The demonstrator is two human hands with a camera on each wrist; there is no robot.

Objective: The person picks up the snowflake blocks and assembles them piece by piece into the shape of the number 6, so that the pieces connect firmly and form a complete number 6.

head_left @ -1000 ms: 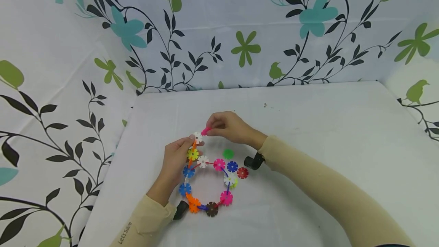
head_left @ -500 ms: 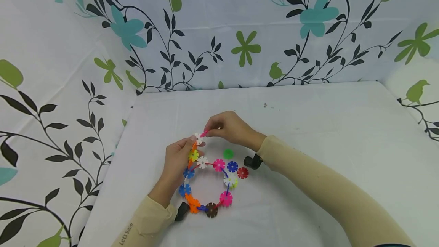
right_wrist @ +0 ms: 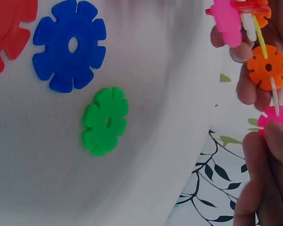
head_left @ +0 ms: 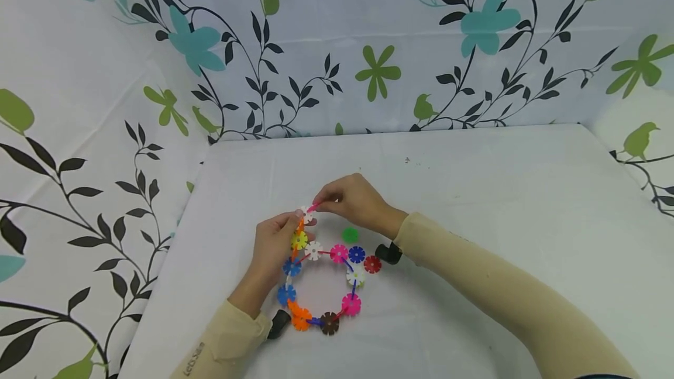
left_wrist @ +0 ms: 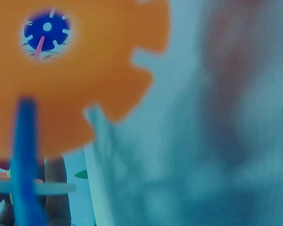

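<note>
My left hand [head_left: 271, 247] holds the upper left of a chain of notched plastic flower discs, gripping near a white disc [head_left: 307, 215] at its top. With thumb and fingers my right hand [head_left: 358, 202] pinches a pink flower disc [right_wrist: 277, 117], which meets that white disc's edge. Below hangs an orange disc [right_wrist: 268, 68] in the right wrist view. The chain continues into a ring with a yellow disc [head_left: 299, 241], a blue disc [head_left: 286, 294], a brown disc [head_left: 329, 323] and others. A blurred orange disc [left_wrist: 108, 61] fills much of the left wrist view.
Loose discs lie beside the ring's upper right: green [right_wrist: 106, 121], dark blue [right_wrist: 70, 46] and red [head_left: 372, 264]. The white-covered table [head_left: 474, 209] meets a leaf-patterned cloth [head_left: 337, 34] behind. Black wrist cameras sit at both cuffs.
The pink disc in my right hand has come slightly down against the white disc. The ring of discs has shifted a little to the right, along with my left hand.
</note>
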